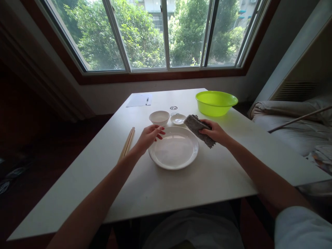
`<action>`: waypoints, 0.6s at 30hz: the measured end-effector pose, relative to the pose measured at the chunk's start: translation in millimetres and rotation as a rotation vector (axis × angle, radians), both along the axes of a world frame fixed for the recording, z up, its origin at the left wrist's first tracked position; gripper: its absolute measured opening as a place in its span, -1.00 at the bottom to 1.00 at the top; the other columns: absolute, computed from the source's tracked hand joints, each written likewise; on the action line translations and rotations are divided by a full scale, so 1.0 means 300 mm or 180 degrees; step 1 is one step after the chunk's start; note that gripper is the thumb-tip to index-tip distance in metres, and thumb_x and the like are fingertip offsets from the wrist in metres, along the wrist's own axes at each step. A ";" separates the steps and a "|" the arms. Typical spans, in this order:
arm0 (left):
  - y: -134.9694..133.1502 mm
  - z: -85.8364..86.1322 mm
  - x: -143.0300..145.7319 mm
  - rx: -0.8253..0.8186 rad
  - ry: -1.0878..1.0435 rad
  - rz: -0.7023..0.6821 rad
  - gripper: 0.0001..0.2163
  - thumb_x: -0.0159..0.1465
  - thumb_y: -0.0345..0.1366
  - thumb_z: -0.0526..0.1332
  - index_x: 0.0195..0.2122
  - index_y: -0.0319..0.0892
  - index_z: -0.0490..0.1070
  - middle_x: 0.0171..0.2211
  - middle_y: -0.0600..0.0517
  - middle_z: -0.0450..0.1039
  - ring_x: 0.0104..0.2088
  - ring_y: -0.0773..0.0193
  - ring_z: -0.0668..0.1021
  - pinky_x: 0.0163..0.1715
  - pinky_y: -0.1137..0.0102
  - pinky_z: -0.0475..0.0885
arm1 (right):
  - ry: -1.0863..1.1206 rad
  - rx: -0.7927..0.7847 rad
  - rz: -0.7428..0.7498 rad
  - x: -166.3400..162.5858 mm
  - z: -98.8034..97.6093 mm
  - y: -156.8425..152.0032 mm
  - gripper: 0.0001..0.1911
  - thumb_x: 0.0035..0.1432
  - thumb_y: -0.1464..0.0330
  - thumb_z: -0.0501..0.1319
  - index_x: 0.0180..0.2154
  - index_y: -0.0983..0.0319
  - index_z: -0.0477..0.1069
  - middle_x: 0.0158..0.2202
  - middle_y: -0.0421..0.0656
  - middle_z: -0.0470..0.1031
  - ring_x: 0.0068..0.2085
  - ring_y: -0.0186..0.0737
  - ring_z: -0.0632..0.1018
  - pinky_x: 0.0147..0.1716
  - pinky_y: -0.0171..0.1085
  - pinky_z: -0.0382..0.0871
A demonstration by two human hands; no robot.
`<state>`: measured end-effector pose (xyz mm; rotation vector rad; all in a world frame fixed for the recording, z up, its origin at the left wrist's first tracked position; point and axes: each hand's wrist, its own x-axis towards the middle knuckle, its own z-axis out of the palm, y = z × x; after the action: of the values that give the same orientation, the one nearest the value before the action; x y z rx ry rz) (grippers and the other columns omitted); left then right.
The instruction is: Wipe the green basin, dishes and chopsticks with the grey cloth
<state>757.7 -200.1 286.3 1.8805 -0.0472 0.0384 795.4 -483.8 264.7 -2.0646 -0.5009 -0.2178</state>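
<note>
A large white plate (pixel 173 148) lies on the table in front of me. Over its upper left rim hovers my left hand (pixel 150 136), fingers loosely bent and apart, holding nothing; I cannot tell whether it touches the rim. My right hand (pixel 214 131) grips a folded grey cloth (pixel 198 128) just above the plate's right edge. Behind the plate stand a white bowl (pixel 159 118) and, to its right, a small white dish (pixel 178 119). Wooden chopsticks (pixel 127 143) lie left of the plate, partly hidden by my left forearm.
A lime-green basin (pixel 216 103) stands at the table's back right. A sheet of paper (pixel 136 100) with a pen (pixel 147 101) lies at the back left. Small round patterned items (pixel 173 108) sit behind the dish. The white table (pixel 181 193) faces a window.
</note>
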 end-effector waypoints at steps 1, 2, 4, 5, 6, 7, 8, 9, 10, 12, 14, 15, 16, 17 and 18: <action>0.030 -0.017 0.005 0.0407 -0.0240 0.0189 -0.72 0.19 -0.13 0.13 -0.29 -0.26 0.44 -0.37 -0.08 0.53 -0.45 0.28 0.51 -0.42 0.40 0.38 | 0.0077 -0.0021 -0.0038 0.015 -0.002 -0.020 -0.58 -0.02 0.34 0.19 -0.06 0.26 0.43 -0.19 -0.13 0.56 -0.23 -0.11 0.56 -0.25 -0.18 0.47; 0.056 -0.036 0.010 0.0874 -0.0440 0.0345 -0.72 0.21 -0.13 0.10 -0.31 -0.25 0.44 -0.39 -0.07 0.53 -0.44 0.26 0.51 -0.38 0.37 0.39 | 0.0036 -0.0128 -0.0124 0.027 -0.004 -0.038 -0.59 -0.02 0.33 0.20 -0.07 0.26 0.44 -0.20 -0.13 0.56 -0.24 -0.11 0.56 -0.24 -0.17 0.47; 0.096 -0.074 0.018 0.1903 -0.0758 0.0575 -0.72 0.23 -0.14 0.05 -0.32 -0.21 0.46 -0.37 -0.06 0.54 -0.39 0.20 0.53 -0.25 0.30 0.39 | -0.0249 -0.0472 -0.0295 0.044 -0.013 -0.066 -0.58 -0.04 0.35 0.22 -0.07 0.24 0.44 -0.18 -0.12 0.56 -0.20 -0.09 0.55 -0.17 -0.14 0.44; 0.108 -0.092 0.021 0.2287 -0.0829 0.0651 -0.71 0.25 -0.14 0.03 -0.30 -0.19 0.47 -0.35 -0.06 0.54 -0.36 0.18 0.53 -0.21 0.28 0.38 | -0.0411 -0.0637 -0.0328 0.048 -0.019 -0.074 -0.57 -0.05 0.37 0.22 -0.06 0.24 0.43 -0.17 -0.11 0.55 -0.19 -0.08 0.55 -0.14 -0.13 0.43; 0.116 -0.107 0.023 0.2588 -0.0820 0.0692 -0.69 0.26 -0.12 0.00 -0.28 -0.18 0.47 -0.33 -0.07 0.55 -0.32 0.16 0.54 -0.19 0.27 0.37 | -0.0540 -0.0767 -0.0304 0.051 -0.027 -0.078 -0.55 -0.06 0.39 0.22 -0.04 0.24 0.42 -0.15 -0.09 0.54 -0.18 -0.08 0.54 -0.13 -0.12 0.42; 0.120 -0.119 0.024 0.2809 -0.0741 0.0732 -0.66 0.28 -0.10 -0.03 -0.25 -0.17 0.47 -0.31 -0.07 0.55 -0.30 0.14 0.54 -0.19 0.27 0.37 | -0.0628 -0.0868 -0.0219 0.053 -0.036 -0.078 -0.53 -0.06 0.40 0.22 -0.03 0.25 0.41 -0.15 -0.08 0.54 -0.18 -0.08 0.54 -0.14 -0.12 0.42; 0.121 -0.128 0.024 0.2965 -0.0610 0.0779 -0.64 0.29 -0.08 -0.05 -0.22 -0.16 0.46 -0.30 -0.08 0.55 -0.29 0.12 0.55 -0.21 0.28 0.37 | -0.0693 -0.0953 -0.0097 0.054 -0.046 -0.075 -0.50 -0.06 0.41 0.22 -0.01 0.26 0.39 -0.15 -0.06 0.53 -0.19 -0.09 0.54 -0.15 -0.12 0.43; 0.120 -0.134 0.023 0.3077 -0.0447 0.0815 -0.62 0.29 -0.05 -0.07 -0.19 -0.14 0.46 -0.29 -0.08 0.56 -0.28 0.11 0.55 -0.23 0.28 0.38 | -0.0755 -0.1039 0.0029 0.054 -0.057 -0.070 -0.47 -0.07 0.42 0.22 0.02 0.27 0.37 -0.16 -0.05 0.51 -0.19 -0.08 0.54 -0.16 -0.13 0.43; 0.118 -0.137 0.022 0.3150 -0.0284 0.0840 -0.60 0.28 -0.03 -0.07 -0.17 -0.13 0.45 -0.29 -0.08 0.56 -0.28 0.10 0.55 -0.26 0.29 0.38 | -0.0820 -0.1125 0.0147 0.054 -0.068 -0.063 -0.44 -0.07 0.42 0.22 0.05 0.28 0.34 -0.16 -0.03 0.50 -0.19 -0.08 0.53 -0.16 -0.13 0.44; 0.112 -0.135 0.019 0.3203 -0.0052 0.0815 -0.61 0.27 -0.01 -0.05 -0.13 -0.11 0.45 -0.30 -0.08 0.56 -0.29 0.10 0.56 -0.31 0.31 0.37 | -0.0935 -0.1256 0.0320 0.054 -0.091 -0.049 -0.37 -0.07 0.43 0.21 0.12 0.30 0.29 -0.13 0.00 0.45 -0.14 -0.06 0.51 -0.12 -0.12 0.43; 0.106 -0.128 0.015 0.3175 0.0044 0.0702 -0.62 0.26 -0.03 -0.03 -0.12 -0.11 0.44 -0.29 -0.08 0.56 -0.30 0.12 0.56 -0.33 0.34 0.37 | -0.1005 -0.1261 0.0425 0.052 -0.111 -0.036 -0.32 -0.07 0.46 0.19 0.16 0.29 0.23 -0.06 0.03 0.40 -0.06 -0.04 0.49 -0.04 -0.11 0.40; 0.104 -0.125 0.012 0.3160 0.0065 0.0649 -0.63 0.26 -0.05 -0.02 -0.11 -0.11 0.44 -0.28 -0.09 0.56 -0.29 0.12 0.56 -0.34 0.35 0.36 | -0.1039 -0.1246 0.0489 0.050 -0.119 -0.031 -0.31 -0.07 0.48 0.18 0.17 0.27 0.21 0.00 0.04 0.36 0.00 -0.04 0.46 0.01 -0.10 0.37; 0.102 -0.123 0.010 0.3150 0.0078 0.0614 -0.63 0.27 -0.06 -0.03 -0.11 -0.12 0.44 -0.26 -0.09 0.56 -0.28 0.12 0.56 -0.34 0.35 0.36 | -0.1077 -0.1241 0.0564 0.047 -0.124 -0.026 -0.30 -0.07 0.50 0.16 0.18 0.24 0.20 0.07 0.04 0.31 0.07 -0.04 0.42 0.07 -0.09 0.33; 0.101 -0.122 0.009 0.3144 0.0090 0.0591 -0.64 0.27 -0.08 -0.03 -0.10 -0.12 0.43 -0.24 -0.10 0.56 -0.26 0.12 0.56 -0.33 0.36 0.36 | -0.1112 -0.1250 0.0638 0.043 -0.128 -0.021 -0.30 -0.07 0.53 0.14 0.18 0.21 0.20 0.14 0.03 0.25 0.13 -0.04 0.37 0.11 -0.08 0.28; 0.101 -0.123 0.009 0.3137 0.0095 0.0571 -0.63 0.28 -0.10 -0.04 -0.08 -0.12 0.43 -0.22 -0.11 0.56 -0.24 0.12 0.56 -0.32 0.36 0.36 | -0.1137 -0.1271 0.0704 0.040 -0.131 -0.017 -0.30 -0.07 0.55 0.12 0.17 0.19 0.20 0.21 0.01 0.18 0.18 -0.04 0.32 0.14 -0.07 0.24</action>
<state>760.3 -169.8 249.3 2.8656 0.1516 0.1273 807.3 -488.9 225.5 -2.3420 -1.0565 -0.3826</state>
